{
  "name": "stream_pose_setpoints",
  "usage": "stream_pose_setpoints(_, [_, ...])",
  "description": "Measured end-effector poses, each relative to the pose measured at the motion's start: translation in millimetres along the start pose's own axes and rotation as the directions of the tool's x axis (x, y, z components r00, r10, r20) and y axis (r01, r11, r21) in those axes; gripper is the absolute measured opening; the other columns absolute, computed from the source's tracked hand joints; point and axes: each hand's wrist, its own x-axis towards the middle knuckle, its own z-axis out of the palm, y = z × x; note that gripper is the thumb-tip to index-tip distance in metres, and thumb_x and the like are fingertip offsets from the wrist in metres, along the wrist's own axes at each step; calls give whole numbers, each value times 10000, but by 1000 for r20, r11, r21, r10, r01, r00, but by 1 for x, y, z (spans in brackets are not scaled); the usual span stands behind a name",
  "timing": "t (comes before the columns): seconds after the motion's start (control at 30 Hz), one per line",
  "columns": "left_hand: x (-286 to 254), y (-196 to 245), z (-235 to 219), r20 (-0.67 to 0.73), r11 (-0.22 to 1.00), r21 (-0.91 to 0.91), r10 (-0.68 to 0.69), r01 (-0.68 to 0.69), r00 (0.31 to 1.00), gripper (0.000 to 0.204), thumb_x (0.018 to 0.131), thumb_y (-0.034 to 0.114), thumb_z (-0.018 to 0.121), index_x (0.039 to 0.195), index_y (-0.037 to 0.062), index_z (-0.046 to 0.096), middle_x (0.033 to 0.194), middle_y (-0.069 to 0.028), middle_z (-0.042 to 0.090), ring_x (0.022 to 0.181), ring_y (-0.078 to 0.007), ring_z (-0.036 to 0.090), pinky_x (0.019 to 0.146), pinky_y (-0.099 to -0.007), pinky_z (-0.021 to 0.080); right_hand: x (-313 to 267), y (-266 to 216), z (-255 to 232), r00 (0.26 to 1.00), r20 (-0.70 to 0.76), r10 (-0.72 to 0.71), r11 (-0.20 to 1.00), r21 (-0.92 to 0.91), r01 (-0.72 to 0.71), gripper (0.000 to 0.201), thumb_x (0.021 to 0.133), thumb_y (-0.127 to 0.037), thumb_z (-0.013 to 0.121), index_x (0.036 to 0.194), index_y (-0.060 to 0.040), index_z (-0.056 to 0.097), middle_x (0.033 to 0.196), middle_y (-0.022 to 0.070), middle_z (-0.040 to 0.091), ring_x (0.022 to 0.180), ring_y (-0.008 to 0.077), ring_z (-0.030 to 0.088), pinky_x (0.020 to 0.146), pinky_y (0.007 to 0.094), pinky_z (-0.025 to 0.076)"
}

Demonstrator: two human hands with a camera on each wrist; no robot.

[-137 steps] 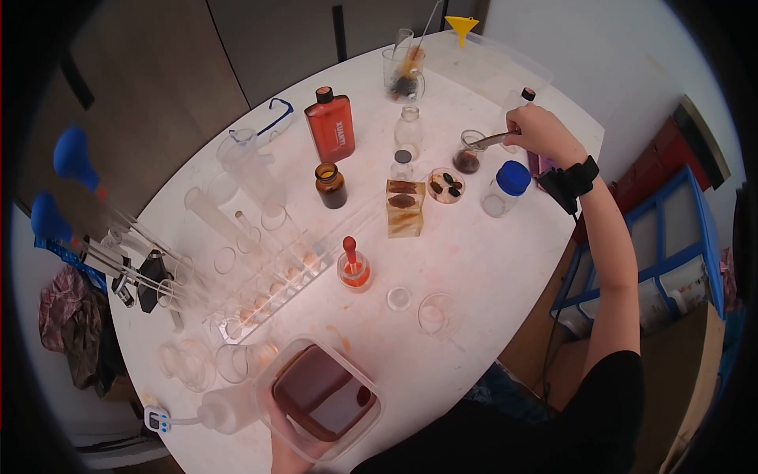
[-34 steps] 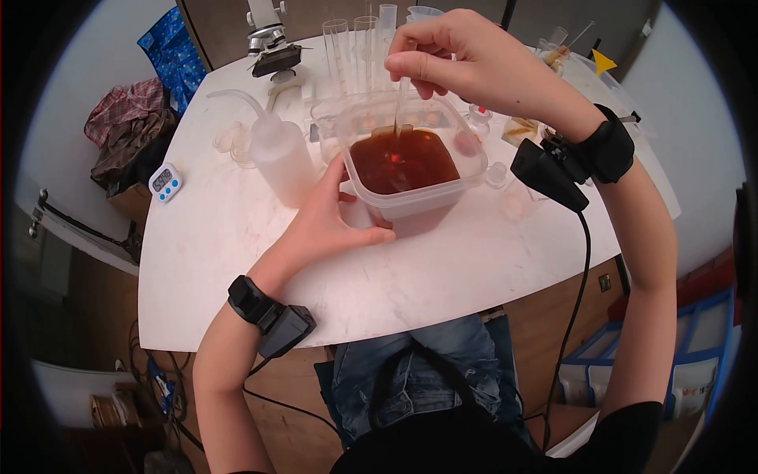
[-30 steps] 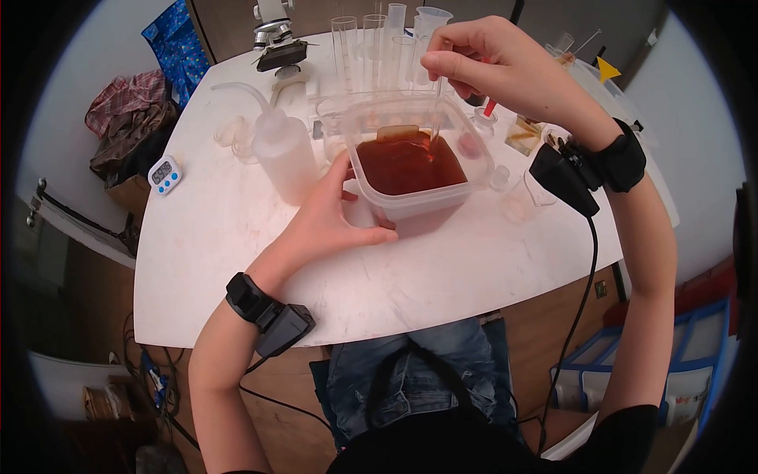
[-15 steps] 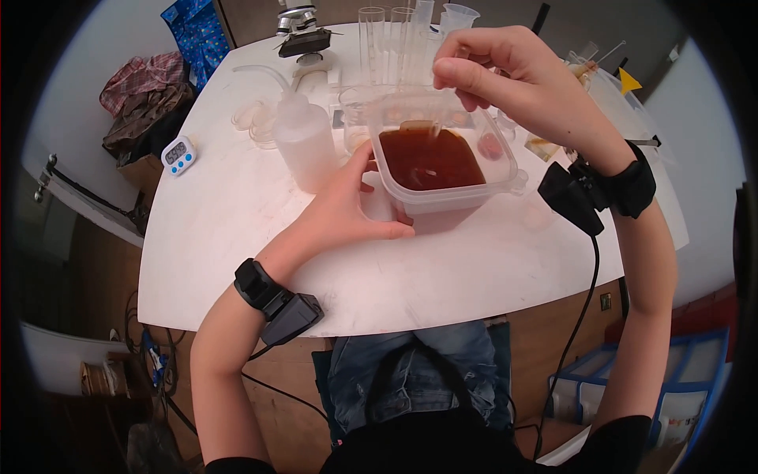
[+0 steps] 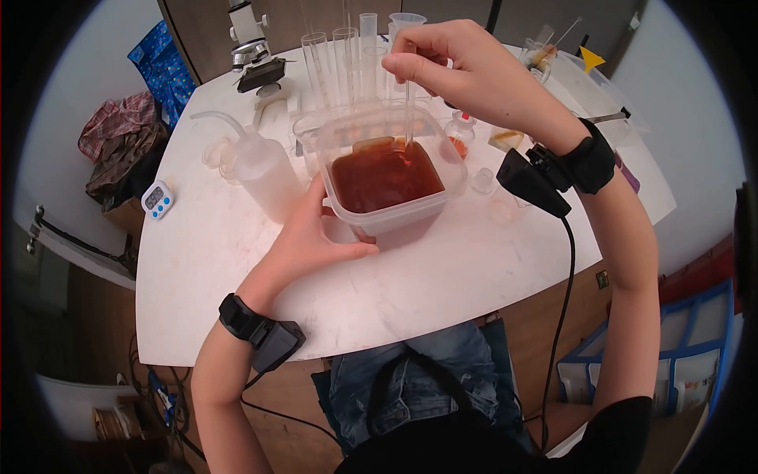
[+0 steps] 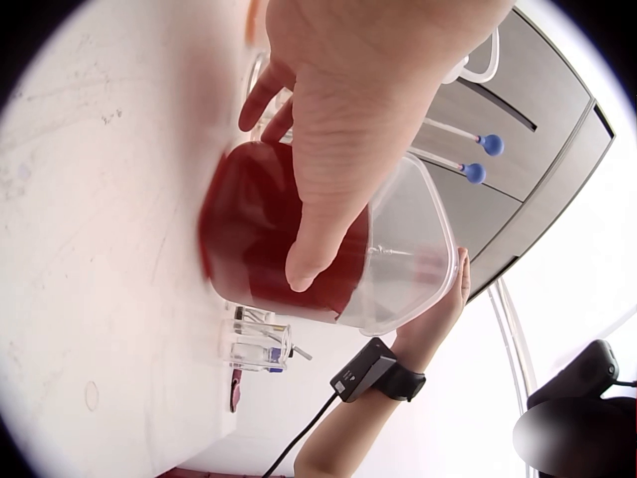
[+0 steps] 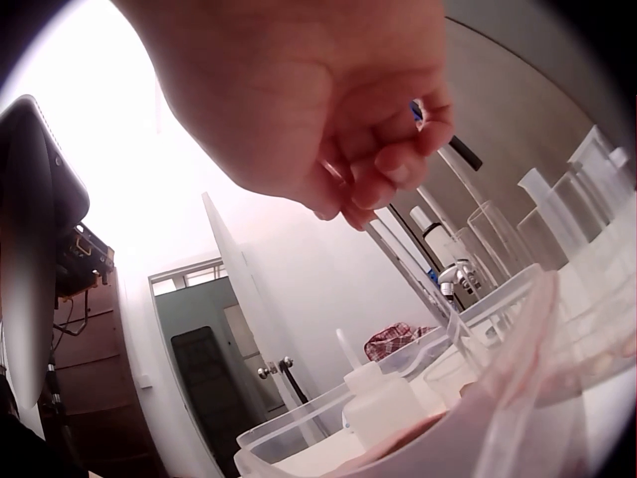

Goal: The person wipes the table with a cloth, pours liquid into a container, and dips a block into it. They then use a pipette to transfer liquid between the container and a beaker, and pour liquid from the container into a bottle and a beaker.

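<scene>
A clear plastic container (image 5: 395, 212) of reddish-brown liquid (image 5: 383, 182) stands on the white table. My left hand (image 5: 304, 237) grips its near left corner, thumb along the front wall and fingers round the left side. The left wrist view shows that thumb (image 6: 314, 254) pressed flat against the wall, with the liquid reaching partway up. Above the container, my right hand (image 5: 458, 67) pinches a thin clear glass rod (image 5: 410, 107). The rod's lower end dips into the liquid near the back wall. Seen from the right wrist, the fingertips (image 7: 373, 189) are curled together over the container.
A wash bottle (image 5: 268, 174) stands just left of the container, and a digital timer (image 5: 158, 200) lies farther left. Behind are glass cylinders (image 5: 332, 67) and a microscope (image 5: 257, 59). A small jar (image 5: 458, 130) and a stoppered piece of glassware (image 5: 483, 180) stand to the right.
Earlier, my right hand held a tweezers-like tool over a small jar at the far right. Now it moves the glass rod about in the liquid. My left hand stays on the container.
</scene>
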Motion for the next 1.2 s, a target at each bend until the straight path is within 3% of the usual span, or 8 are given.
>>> stream_pose_setpoints(0.23, [-1, 6, 1, -12, 999, -42, -3, 2, 1000, 1014, 579, 241, 832, 1377, 48, 237, 1334, -129, 399, 1236, -223, 398, 999, -354, 351, -10, -4, 4, 1000, -14, -23, 982, 186, 25, 302, 899, -291, 530, 769, -22, 574, 570, -4, 482, 541, 61, 442, 483, 215, 351])
stream_pose_setpoints(0.73, [2, 4, 7, -2, 999, -29, 37, -37, 999, 1001, 577, 202, 834, 1365, 42, 237, 1319, -126, 381, 1251, -233, 363, 1044, -353, 290, -13, -5, 4, 989, 47, -138, 990, 46, 136, 295, 905, -230, 511, 812, 25, 627, 607, 134, 564, 495, 201, 490, 506, 287, 418])
stream_pose_setpoints(0.8, [1, 4, 7, 2, 999, -47, 26, -26, 1000, 991, 587, 192, 828, 1367, 42, 236, 1328, -129, 378, 1254, -232, 361, 1047, -351, 286, -9, -14, 0, 979, 178, -100, 995, -4, 103, 298, 902, -227, 511, 805, 30, 625, 612, 146, 566, 500, 217, 502, 516, 307, 424])
stream_pose_setpoints(0.93, [0, 15, 0, 61, 988, -119, -88, 95, 994, 994, 599, 200, 827, 1373, 38, 224, 1352, -138, 351, 1252, -238, 365, 1041, -372, 304, -2, -24, -4, 980, 151, -132, 991, -10, 135, 294, 900, -227, 513, 820, 29, 635, 622, 146, 579, 511, 219, 520, 529, 309, 438])
stream_pose_setpoints(1.03, [-2, 39, -16, 43, 983, 180, 17, -24, 999, 1005, 616, 238, 819, 1381, 26, 203, 1331, -179, 387, 1228, -273, 403, 1019, -367, 338, 1, -24, -8, 983, 122, -138, 990, -4, 139, 291, 898, -227, 514, 845, 26, 647, 634, 150, 591, 521, 222, 535, 539, 305, 452])
stream_pose_setpoints(1.1, [-2, 46, -36, 81, 869, 494, -73, 23, 994, 884, 623, 276, 821, 1327, 27, 348, 1197, -166, 524, 1057, -256, 543, 862, -349, 466, 2, -23, -12, 985, 117, -129, 991, -19, 132, 288, 895, -226, 515, 857, 23, 656, 642, 152, 597, 523, 223, 537, 542, 301, 459])
stream_pose_setpoints(1.13, [-1, 55, -45, 77, 865, 500, -73, 24, 994, 884, 623, 276, 821, 1327, 27, 348, 1197, -166, 524, 1057, -256, 543, 862, -349, 466, 1, -24, -13, 984, 113, -135, 990, -18, 138, 288, 895, -226, 515, 857, 23, 656, 642, 152, 597, 523, 223, 537, 542, 301, 459])
stream_pose_setpoints(1.2, [3, 82, -61, 189, 722, 683, -325, 114, 926, 553, 674, 257, 768, 1100, -21, 549, 959, -201, 619, 931, -313, 601, 813, -324, 474, 1, -25, -15, 986, 112, -125, 992, -17, 128, 290, 894, -225, 515, 846, 23, 658, 640, 153, 595, 519, 221, 534, 535, 302, 457])
